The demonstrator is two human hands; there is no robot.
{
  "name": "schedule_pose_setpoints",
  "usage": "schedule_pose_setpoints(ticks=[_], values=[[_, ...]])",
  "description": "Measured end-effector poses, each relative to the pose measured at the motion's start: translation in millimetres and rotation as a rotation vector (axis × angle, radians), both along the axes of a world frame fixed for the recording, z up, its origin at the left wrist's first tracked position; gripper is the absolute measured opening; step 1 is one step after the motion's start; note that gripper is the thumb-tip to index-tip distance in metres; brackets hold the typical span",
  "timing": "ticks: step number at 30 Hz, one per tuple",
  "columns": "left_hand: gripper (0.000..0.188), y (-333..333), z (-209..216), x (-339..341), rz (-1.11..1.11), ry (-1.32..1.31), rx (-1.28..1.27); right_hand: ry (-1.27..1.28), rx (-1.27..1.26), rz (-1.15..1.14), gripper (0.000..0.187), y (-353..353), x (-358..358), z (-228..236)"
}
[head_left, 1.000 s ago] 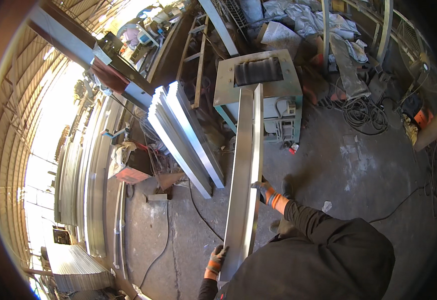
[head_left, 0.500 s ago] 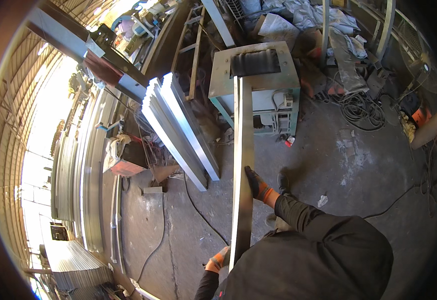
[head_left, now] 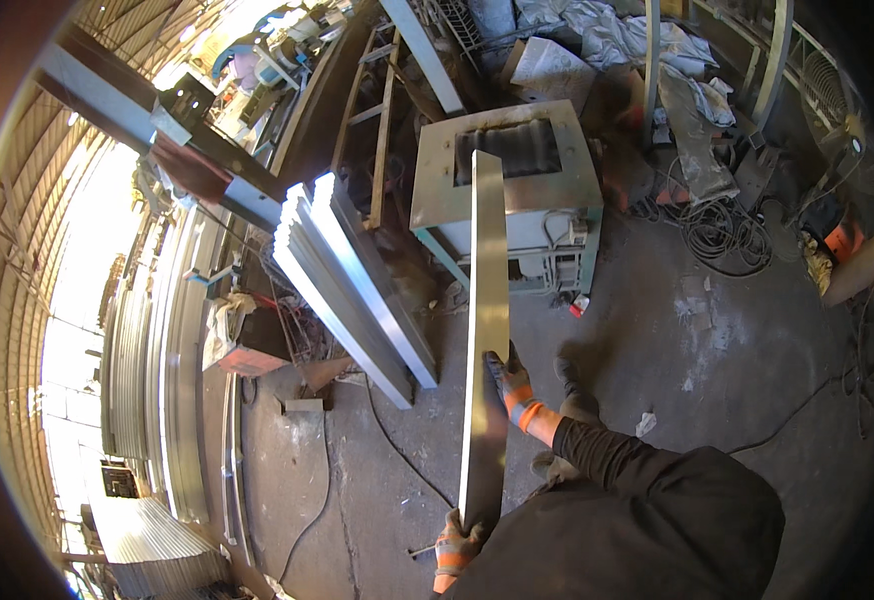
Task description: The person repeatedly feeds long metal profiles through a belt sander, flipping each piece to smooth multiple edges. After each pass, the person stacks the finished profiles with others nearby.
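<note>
A long, shiny metal channel (head_left: pixel 489 300) runs from my body toward a metal cabinet, its far end over the cabinet's top. My left hand (head_left: pixel 455 548), in an orange and grey glove, is closed round the near end. A thin rod (head_left: pixel 420 551) sticks out beside that hand; what it belongs to is hidden. Further up the channel, my right hand (head_left: pixel 510 388), in a matching glove with a dark palm, grips its right side with fingers over the edge. The cabinet (head_left: pixel 587 190) is grey-green with a dark opening on top.
Two stacks of metal channels (head_left: pixel 357 290) lean to the left of the cabinet. A red box (head_left: pixel 257 345) and long profiles (head_left: pixel 182 400) lie further left. Coiled cable (head_left: pixel 727 240) sits at the right. A black cable (head_left: pixel 397 450) crosses the floor, and a ladder (head_left: pixel 382 130) stands behind.
The channel has turned about its length, showing more of its broad face. My left hand has come further into view at its near end. The surroundings have shifted slightly downward.
</note>
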State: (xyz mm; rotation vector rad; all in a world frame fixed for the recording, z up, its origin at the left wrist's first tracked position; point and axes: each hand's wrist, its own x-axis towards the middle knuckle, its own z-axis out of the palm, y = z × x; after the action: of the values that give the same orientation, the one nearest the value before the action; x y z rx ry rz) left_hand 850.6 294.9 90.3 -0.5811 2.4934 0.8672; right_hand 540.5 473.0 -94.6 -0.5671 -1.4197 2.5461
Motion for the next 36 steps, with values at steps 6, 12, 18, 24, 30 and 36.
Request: schedule_pose_setpoints(ticks=[6, 12, 18, 24, 30, 36], values=[[0.056, 43.7, -40.8, -201.0, -0.014, 0.106, 0.258, 0.037, 1.132, -0.053, 0.078, 94.8, -188.7, 45.5], [0.052, 153.6, -158.6, -459.8, -0.077, 0.199, 0.456, 0.02, 1.771, 0.193, 0.083, 185.2, -473.7, 31.5], [0.058, 247.7, -218.5, -705.6, 0.172, -0.013, 0.856, -0.247, 2.119, 0.143, 0.076, 265.2, -717.7, 17.6], [0.057, 260.4, -230.9, -683.4, 0.183, 0.046, 0.768, -0.094, 2.025, 0.127, 0.071, 264.1, -690.1, 2.2], [0.059, 212.2, -271.9, -548.3, 0.262, 0.002, 0.904, -0.139, 1.945, 0.199, 0.078, 232.2, -569.2, 10.0], [0.052, 164.4, -300.9, -368.1, 0.369, -0.06, 1.012, -0.156, 1.927, 0.292, 0.081, 202.1, -393.4, 11.8]])
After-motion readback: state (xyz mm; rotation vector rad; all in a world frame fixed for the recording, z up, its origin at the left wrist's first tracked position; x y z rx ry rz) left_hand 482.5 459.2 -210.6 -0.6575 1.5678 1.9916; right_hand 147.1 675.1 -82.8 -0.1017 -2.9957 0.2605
